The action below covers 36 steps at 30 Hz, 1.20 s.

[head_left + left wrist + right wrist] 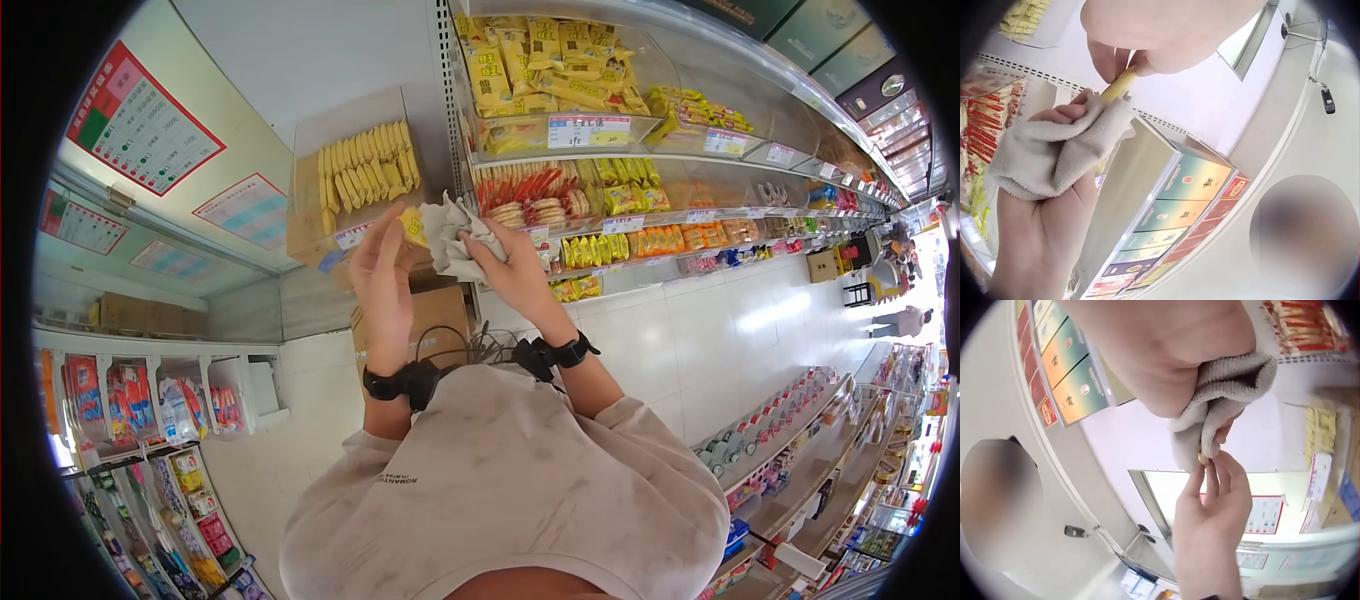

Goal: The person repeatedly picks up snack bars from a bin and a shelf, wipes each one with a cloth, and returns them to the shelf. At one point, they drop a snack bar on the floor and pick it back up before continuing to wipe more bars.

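A small yellow snack packet (413, 228) is pinched between the thumb and fingertips of my left hand (383, 280), best seen in the left wrist view. My right hand (515, 270) grips a crumpled grey cloth (455, 240), which wraps over the other end of the packet and hides it. Both hands meet at chest height, in front of a clear bin (300, 205) of similar yellow packets (370, 175). In the right wrist view, only a tip of the yellow packet (1203, 459) shows between the cloth and my left fingertips (1196, 478).
To the right stand shelves with clear bins of yellow snack bags (560, 65) and red-and-white packets (535, 190). A cardboard box (375, 330) with black cables (470, 345) is below the hands. Hanging goods (130, 400) line the lower left.
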Tool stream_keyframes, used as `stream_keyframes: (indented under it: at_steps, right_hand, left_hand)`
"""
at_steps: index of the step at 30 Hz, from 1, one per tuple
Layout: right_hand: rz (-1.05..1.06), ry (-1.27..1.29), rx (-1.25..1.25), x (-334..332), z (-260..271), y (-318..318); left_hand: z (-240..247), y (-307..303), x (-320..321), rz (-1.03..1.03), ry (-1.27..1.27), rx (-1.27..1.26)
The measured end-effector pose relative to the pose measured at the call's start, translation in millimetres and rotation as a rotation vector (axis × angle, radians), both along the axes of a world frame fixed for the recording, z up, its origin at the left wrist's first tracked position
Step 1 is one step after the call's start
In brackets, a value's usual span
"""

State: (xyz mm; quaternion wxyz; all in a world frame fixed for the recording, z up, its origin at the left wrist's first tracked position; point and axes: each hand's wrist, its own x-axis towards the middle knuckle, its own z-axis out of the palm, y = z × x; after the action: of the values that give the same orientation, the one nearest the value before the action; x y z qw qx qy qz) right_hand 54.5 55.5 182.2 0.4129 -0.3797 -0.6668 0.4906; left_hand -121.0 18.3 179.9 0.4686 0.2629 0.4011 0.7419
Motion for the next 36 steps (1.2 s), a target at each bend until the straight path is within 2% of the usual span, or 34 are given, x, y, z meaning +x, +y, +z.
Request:
stream_keyframes:
  at_steps: [3,6,9,10,13,14,17,20,23,26,29,30,33,36]
  right_hand:
    - [0.014,0.036,0.085,4,-19,6]
    - [-0.074,0.030,0.222,1,-26,5]
    - [-0.062,0.262,-0.287,-4,-5,-2]
    - [-0.002,0.320,-0.297,-7,-10,-2]
    - [0.029,0.255,-0.257,-13,-1,-13]
    - [0.075,0.326,-0.313,-14,-4,-13]
    - [0.194,0.213,-0.263,-4,-9,-12]
    - [0.043,0.183,-0.350,11,-24,-3]
    - [-0.208,0.383,-0.385,7,-1,-2]
    - [-0.087,0.098,-0.458,-3,-2,-14]
    - [-0.015,0.308,-0.272,-17,-18,-20]
    - [0.042,0.388,-0.298,-14,-16,-15]
    - [-0.086,0.740,-0.563,-13,-5,-17]
    - [-0.072,0.786,-0.531,-7,0,-14]
  left_hand:
    - [-1,-2,-8,-0.099,0.033,-0.014]
    - [1,-4,-16,-0.183,0.166,-0.025]
    - [3,-4,-4,0.047,0.274,-0.035]
    - [1,-3,-2,0.057,0.319,-0.027]
    - [1,-5,11,0.093,0.272,0.032]
    - [-3,-5,9,0.090,0.239,0.039]
    - [-5,-6,3,0.088,0.112,0.082]
    - [2,-4,-7,0.212,0.132,0.103]
    - [9,-7,-6,0.123,0.368,0.084]
    - [3,-8,12,0.068,0.925,0.087]
    - [-4,-8,34,0.201,0.787,0.039]
    - [-1,-9,36,0.156,0.688,0.023]
    - [14,-14,55,0.252,0.957,0.214]
    - [13,-11,50,0.262,1.163,0.250]
